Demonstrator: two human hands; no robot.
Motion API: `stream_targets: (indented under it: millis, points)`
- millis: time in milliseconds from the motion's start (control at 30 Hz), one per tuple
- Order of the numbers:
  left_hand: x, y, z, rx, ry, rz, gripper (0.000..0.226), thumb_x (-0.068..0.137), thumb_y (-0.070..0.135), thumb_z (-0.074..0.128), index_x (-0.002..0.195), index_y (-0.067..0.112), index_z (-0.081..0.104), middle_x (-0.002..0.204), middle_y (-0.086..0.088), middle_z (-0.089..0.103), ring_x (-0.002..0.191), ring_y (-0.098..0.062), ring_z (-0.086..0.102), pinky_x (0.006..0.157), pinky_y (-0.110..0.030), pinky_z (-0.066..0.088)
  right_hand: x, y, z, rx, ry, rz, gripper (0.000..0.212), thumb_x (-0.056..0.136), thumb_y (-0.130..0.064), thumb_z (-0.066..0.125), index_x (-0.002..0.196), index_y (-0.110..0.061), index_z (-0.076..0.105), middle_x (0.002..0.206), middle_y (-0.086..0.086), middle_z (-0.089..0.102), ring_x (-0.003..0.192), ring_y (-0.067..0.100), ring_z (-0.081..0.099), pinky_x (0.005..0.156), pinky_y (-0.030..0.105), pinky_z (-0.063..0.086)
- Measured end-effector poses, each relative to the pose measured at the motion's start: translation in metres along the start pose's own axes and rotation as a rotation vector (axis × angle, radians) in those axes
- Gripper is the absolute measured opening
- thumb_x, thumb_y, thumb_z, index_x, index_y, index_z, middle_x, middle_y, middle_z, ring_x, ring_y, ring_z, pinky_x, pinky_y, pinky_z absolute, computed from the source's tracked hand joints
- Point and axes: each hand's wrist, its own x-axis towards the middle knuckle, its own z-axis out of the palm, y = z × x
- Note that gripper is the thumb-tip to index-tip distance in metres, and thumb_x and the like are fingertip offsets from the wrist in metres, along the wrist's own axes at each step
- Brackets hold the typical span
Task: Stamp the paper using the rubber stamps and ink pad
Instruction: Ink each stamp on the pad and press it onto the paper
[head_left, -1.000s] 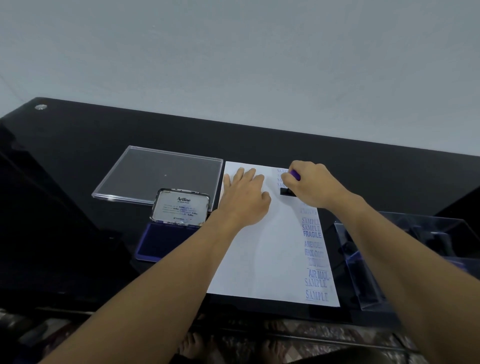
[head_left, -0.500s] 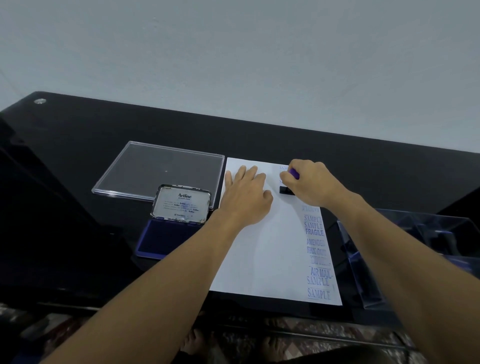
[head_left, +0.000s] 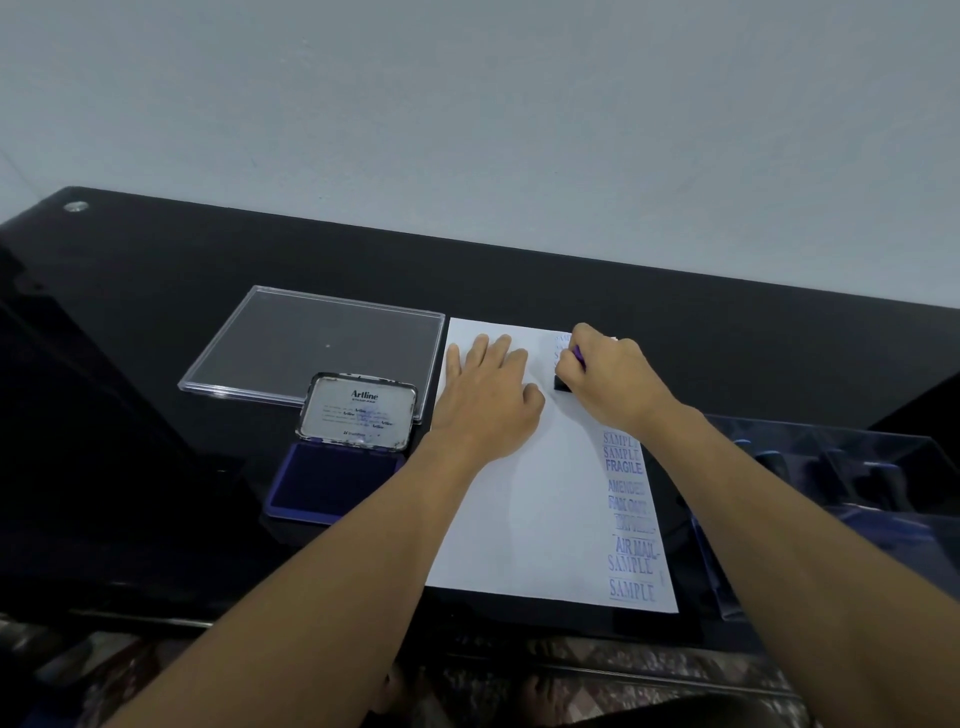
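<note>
Paper (head_left: 519, 519) lies flat on the black glossy bench (head_left: 156, 312), long side running away from the person.

- The left hand (head_left: 488, 405) rests palm down on the far half of the sheet, fingers straight and slightly spread. Its grip holds nothing and only presses the paper.
- The right hand (head_left: 613, 379) is at the sheet's far right corner, fingers curled. Its grip is closed round a rubber stamp (head_left: 562, 384).
- The stamp's black base touches the paper just right of the left thumb. A purple part of its handle shows between the fingers, and the rest is hidden by the hand.
- Blue impressions (head_left: 628, 519) run in a column down the right edge: SAMPLE, SAMPLE, FRAGILE, AMENDED, two blurred lines, AIR MAIL, SAMPLE, SAMPLE.
- Fainter marks beyond the stamp, near the far edge, are probably SAMPLE again.
- The ink pad (head_left: 332, 486) stands open just left of the paper, dark blue pad up. Its hinged lid (head_left: 358, 410) is raised, with a label reading Artline.
- A clear plastic lid (head_left: 311, 343) lies behind the ink pad, beside the sheet's far left corner.
- A clear case (head_left: 857, 483) sits right of the paper, partly covered by the right forearm. Its contents are dark and cannot be identified.
</note>
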Motion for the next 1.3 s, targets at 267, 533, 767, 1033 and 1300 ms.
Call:
stream_targets:
  millis: [267,533,767,1033,1300]
  points:
    - [-0.0006,-0.0002,0.0017,0.025,-0.017,0.001,0.046,0.101,0.031,0.028,0.143,0.016,0.037,0.161,-0.003,0.019,0.149,-0.024,0.007,0.121,-0.052,-0.001,0.0034,0.0044,0.0054,-0.037,0.006,0.008,0.019,0.102,-0.027,0.043,0.089,-0.013,0.044,0.078,0.004,0.058,0.059,0.018,0.05,0.049,0.028,0.036]
    - [0.0008,-0.0021,0.0051,0.032,-0.024,0.004,0.045,0.103,0.029,0.025,0.145,0.017,0.034,0.162,-0.004,0.017,0.15,-0.026,0.005,0.121,-0.052,-0.001,0.0039,0.0053,0.0071,-0.06,0.004,-0.002,0.018,0.103,-0.029,0.043,0.093,-0.014,0.045,0.089,0.004,0.064,0.064,0.02,0.057,0.053,0.03,0.044]
    - [0.0005,-0.0025,0.006,0.033,-0.009,0.013,0.044,0.102,0.029,0.026,0.143,0.016,0.036,0.161,-0.004,0.02,0.149,-0.025,0.008,0.121,-0.052,0.0,0.0041,0.0046,0.007,-0.075,0.017,0.002,0.018,0.103,-0.031,0.044,0.097,-0.015,0.048,0.098,0.006,0.067,0.067,0.024,0.061,0.061,0.036,0.055]
    - [0.0005,-0.0012,0.0049,0.032,-0.008,0.01,0.044,0.102,0.029,0.027,0.143,0.015,0.036,0.161,-0.005,0.02,0.149,-0.026,0.008,0.121,-0.053,0.0,0.0029,0.0023,0.0067,-0.077,0.019,0.017,0.019,0.101,-0.03,0.043,0.095,-0.013,0.045,0.098,0.012,0.069,0.07,0.029,0.062,0.061,0.043,0.056]
    - [0.0002,-0.0014,0.0043,0.024,-0.009,0.009,0.044,0.102,0.029,0.027,0.142,0.015,0.037,0.161,-0.005,0.02,0.149,-0.026,0.008,0.121,-0.053,0.0,0.0027,0.0041,0.0072,-0.074,0.027,0.005,0.019,0.101,-0.031,0.044,0.096,-0.013,0.046,0.1,0.009,0.069,0.066,0.026,0.061,0.058,0.039,0.053]
